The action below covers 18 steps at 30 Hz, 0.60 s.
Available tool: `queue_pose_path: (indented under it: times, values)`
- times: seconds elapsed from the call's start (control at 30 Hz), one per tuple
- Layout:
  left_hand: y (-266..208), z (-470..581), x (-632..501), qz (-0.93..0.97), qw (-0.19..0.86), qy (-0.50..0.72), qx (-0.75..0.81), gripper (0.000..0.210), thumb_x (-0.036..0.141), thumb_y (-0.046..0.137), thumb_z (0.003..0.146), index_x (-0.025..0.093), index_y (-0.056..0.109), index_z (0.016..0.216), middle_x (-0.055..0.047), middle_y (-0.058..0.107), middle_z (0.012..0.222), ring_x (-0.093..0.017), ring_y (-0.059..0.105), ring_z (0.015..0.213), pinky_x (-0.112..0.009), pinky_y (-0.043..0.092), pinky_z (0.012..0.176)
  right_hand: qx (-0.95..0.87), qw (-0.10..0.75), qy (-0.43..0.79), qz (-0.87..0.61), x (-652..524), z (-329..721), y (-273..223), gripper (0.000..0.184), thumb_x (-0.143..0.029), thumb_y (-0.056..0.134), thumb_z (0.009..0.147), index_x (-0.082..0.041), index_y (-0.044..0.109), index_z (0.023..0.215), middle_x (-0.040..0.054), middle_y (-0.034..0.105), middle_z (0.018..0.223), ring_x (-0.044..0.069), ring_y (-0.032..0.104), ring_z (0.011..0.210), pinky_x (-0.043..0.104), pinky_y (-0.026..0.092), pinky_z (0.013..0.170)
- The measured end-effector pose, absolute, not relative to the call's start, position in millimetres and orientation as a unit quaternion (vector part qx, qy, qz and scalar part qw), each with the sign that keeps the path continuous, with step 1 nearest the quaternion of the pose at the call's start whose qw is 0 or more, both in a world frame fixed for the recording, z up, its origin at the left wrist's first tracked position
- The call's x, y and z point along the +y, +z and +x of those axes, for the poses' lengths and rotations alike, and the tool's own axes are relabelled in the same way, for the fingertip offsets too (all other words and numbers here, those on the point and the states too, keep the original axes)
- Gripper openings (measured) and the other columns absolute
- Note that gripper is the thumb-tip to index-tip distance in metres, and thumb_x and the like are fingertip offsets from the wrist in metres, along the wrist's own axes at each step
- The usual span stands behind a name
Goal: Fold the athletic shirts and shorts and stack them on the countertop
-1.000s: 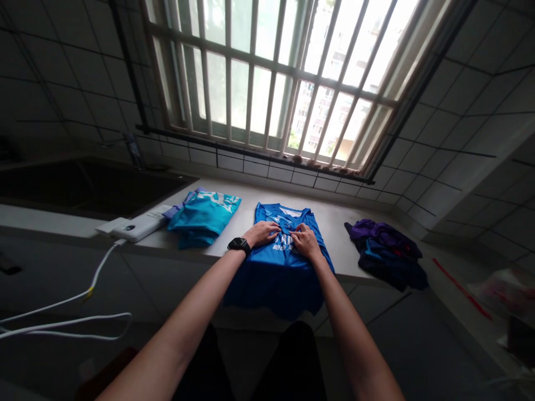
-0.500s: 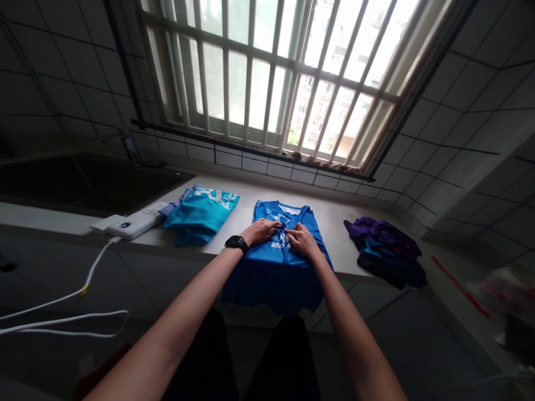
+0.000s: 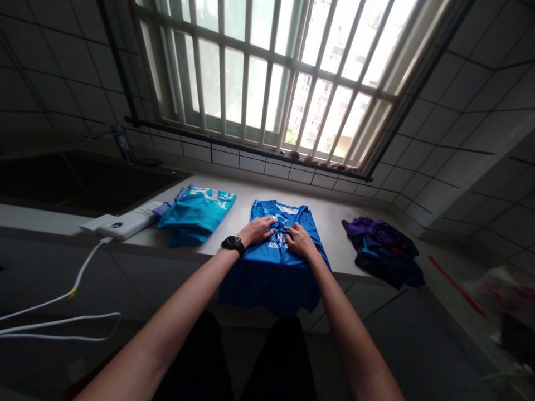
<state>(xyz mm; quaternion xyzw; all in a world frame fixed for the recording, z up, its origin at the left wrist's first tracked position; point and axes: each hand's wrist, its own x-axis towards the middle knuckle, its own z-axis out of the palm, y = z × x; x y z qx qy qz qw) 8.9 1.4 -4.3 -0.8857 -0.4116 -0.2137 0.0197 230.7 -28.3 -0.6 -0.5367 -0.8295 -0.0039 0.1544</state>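
Note:
A blue sports shirt (image 3: 271, 270) with white print lies front up on the counter, its neckline toward the window and its lower part hanging over the front edge. My left hand (image 3: 256, 231), with a black watch on the wrist, rests on the left of the chest print, fingers stretched out. On the right of the print lies my right hand (image 3: 300, 239), its fingers apart and slightly bent. Between the two hands the fabric is wrinkled. Both palms hide part of the print, and neither hand visibly grips the cloth.
Left of the shirt sits a folded teal garment (image 3: 200, 214) over a lilac one, beside a white power bank (image 3: 127, 221) with a white cable (image 3: 86, 267). A dark sink (image 3: 83, 184) lies farther left. Purple and navy clothes (image 3: 382, 248) are heaped at right. A barred window rises behind.
My hands have moved slightly apart on the shirt, the fingertips no longer meeting at the middle. The print shows a little more between them. The view has shifted slightly.

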Motion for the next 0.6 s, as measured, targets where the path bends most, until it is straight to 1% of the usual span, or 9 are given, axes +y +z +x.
queue_pose_path:
  times: [0.2,0.3,0.4,0.53,0.6]
  values:
    - [-3.5,7.2,3.0,-0.904,0.021,-0.175,-0.390,0.036,0.028,0.047,0.101,0.020,0.071,0.126,-0.013,0.066,0.138,-0.025,0.064,0.124,-0.039,0.050,0.106,-0.830,0.154,0.002,-0.536,-30.7,229.8,1.9,0.040,-0.027,0.051,0.104,-0.024,0.066,0.140,0.0099,0.061,0.122,0.021,0.060,0.113,0.029,0.045,0.102]
    - [-3.8,6.7,3.0,-0.906,0.021,-0.164,-0.389,0.036,0.029,0.048,0.101,0.022,0.072,0.127,-0.012,0.065,0.141,-0.025,0.063,0.126,-0.039,0.049,0.106,-0.832,0.147,0.000,-0.534,-31.2,229.8,2.4,0.044,-0.026,0.050,0.104,-0.027,0.061,0.147,0.0096,0.061,0.122,0.021,0.060,0.112,0.029,0.045,0.102]
    - [-4.5,7.1,3.1,-0.907,0.021,-0.159,-0.388,0.037,0.029,0.048,0.102,0.023,0.071,0.129,-0.012,0.064,0.142,-0.026,0.062,0.128,-0.041,0.048,0.107,-0.834,0.135,-0.004,-0.535,-30.7,229.7,2.5,0.046,-0.030,0.048,0.106,-0.030,0.055,0.152,0.0091,0.061,0.122,0.021,0.060,0.111,0.031,0.045,0.102]
    - [-4.8,7.7,2.8,-0.904,0.026,-0.163,-0.394,0.035,0.030,0.050,0.102,0.024,0.071,0.129,-0.011,0.065,0.140,-0.025,0.064,0.125,-0.039,0.049,0.106,-0.836,0.129,-0.006,-0.533,-29.3,229.4,2.3,0.042,-0.037,0.047,0.108,-0.032,0.060,0.148,0.0083,0.061,0.120,0.021,0.060,0.111,0.031,0.045,0.101]
    - [-4.6,7.6,2.3,-0.902,0.030,-0.174,-0.393,0.037,0.032,0.051,0.102,0.024,0.069,0.133,-0.011,0.067,0.136,-0.024,0.065,0.121,-0.038,0.050,0.104,-0.837,0.128,-0.006,-0.531,-28.7,229.4,2.2,0.042,-0.039,0.048,0.108,-0.032,0.061,0.146,0.0085,0.061,0.120,0.021,0.060,0.110,0.031,0.045,0.101]
